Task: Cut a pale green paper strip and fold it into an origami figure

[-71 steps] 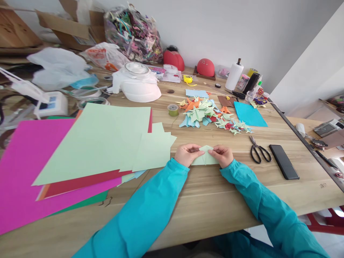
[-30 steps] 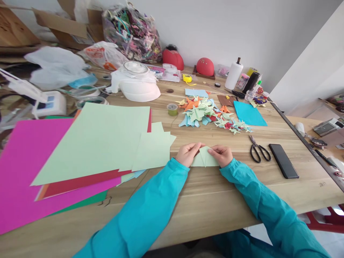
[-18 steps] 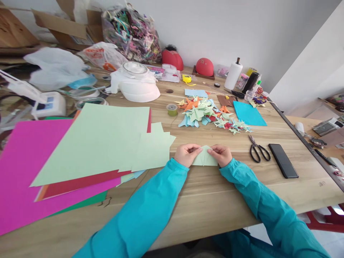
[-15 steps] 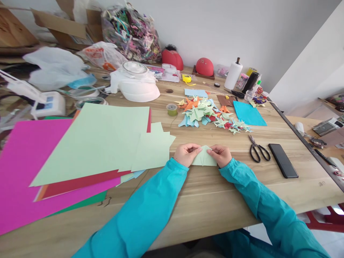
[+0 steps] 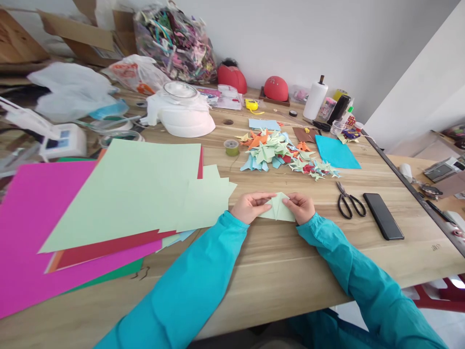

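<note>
A small pale green sheet of paper (image 5: 277,211), folded with creases running up to a peak, is held at the middle of the table's near side. My left hand (image 5: 250,206) pinches its left flap between thumb and fingers. On the other side, my right hand (image 5: 301,207) grips the right flap the same way. Beyond both hands lies a pile of folded paper cranes or stars (image 5: 269,151) in green, orange, blue and red. Left of my left hand, pale green sheets (image 5: 207,203) lie stacked.
Black-handled scissors (image 5: 349,199) and a dark phone (image 5: 383,215) lie to the right. Large coloured sheets (image 5: 145,189) cover the left side. Behind the pile are a turquoise sheet (image 5: 337,152), a yellow tape measure (image 5: 251,104) and a white roll (image 5: 315,101).
My left hand has shifted slightly left, and its fingers reach further over the paper's top. The folded paper's lower part looks a little wider, with its creases spread.
</note>
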### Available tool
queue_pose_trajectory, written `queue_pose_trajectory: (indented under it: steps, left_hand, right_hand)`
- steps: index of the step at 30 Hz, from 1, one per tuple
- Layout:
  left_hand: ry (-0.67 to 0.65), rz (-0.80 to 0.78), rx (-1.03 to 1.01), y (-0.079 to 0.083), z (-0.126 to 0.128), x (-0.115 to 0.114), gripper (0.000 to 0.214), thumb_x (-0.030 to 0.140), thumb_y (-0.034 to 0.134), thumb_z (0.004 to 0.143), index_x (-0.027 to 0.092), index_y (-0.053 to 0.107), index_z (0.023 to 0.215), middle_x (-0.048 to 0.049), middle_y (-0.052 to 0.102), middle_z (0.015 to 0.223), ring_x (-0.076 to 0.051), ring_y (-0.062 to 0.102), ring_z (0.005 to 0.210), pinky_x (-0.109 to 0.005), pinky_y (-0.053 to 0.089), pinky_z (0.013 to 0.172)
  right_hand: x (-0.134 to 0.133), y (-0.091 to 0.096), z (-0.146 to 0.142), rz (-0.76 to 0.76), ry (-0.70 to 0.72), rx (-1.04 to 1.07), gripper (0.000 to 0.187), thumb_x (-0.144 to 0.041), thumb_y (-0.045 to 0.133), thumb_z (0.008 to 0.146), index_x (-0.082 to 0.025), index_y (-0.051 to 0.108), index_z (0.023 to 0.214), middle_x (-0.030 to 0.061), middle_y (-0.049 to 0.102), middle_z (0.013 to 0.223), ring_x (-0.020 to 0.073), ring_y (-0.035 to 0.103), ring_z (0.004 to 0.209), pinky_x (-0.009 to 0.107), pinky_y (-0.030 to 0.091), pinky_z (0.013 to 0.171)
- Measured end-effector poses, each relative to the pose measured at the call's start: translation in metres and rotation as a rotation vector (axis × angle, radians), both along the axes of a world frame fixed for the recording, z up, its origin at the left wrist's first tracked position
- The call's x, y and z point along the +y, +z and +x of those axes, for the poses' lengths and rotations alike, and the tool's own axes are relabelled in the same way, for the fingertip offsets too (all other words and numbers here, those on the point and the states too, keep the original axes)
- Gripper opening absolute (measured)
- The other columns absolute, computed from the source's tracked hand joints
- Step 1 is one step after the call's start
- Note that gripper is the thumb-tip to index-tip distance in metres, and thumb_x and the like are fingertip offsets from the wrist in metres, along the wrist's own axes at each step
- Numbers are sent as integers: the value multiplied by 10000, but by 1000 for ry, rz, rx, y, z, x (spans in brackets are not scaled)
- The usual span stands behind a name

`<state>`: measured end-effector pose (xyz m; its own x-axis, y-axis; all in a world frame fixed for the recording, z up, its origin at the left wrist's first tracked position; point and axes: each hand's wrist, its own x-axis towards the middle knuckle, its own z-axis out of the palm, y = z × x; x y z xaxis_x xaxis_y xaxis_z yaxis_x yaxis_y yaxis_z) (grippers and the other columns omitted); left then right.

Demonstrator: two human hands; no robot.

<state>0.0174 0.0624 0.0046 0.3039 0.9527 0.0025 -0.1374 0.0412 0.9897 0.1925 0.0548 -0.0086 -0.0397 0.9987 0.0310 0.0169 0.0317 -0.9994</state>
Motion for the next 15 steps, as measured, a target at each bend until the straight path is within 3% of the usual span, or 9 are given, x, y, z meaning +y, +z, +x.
queue_pose_trajectory:
  steps: [5, 8, 15]
  left_hand:
    - [59, 60, 78, 0, 2, 0, 337, 325, 730, 535, 144, 711, 819, -83, 674, 941, -212, 609, 854, -308, 497, 759]
    - [111, 91, 86, 0, 1, 1, 318, 326, 714, 556, 148, 711, 819, -83, 674, 934, -208, 608, 847, -313, 493, 766]
    - [175, 107, 125, -2, 1, 0, 298, 312, 710, 565, 146, 715, 812, -86, 681, 906, -184, 609, 766, -295, 497, 706]
  right_hand:
    - [-1, 3, 1, 48, 50, -11, 414, -436, 665, 653, -161, 614, 959, -48, 554, 508, 86, 481, 444, 209, 378, 429]
    - [-3, 6, 1, 109, 96, 27, 474, -410, 661, 664, -197, 548, 1073, -55, 561, 560, 70, 452, 447, 196, 351, 423]
    - [-2, -1, -1, 118, 100, 22, 300, -444, 665, 642, -206, 628, 819, 32, 671, 780, 166, 607, 696, 285, 487, 609]
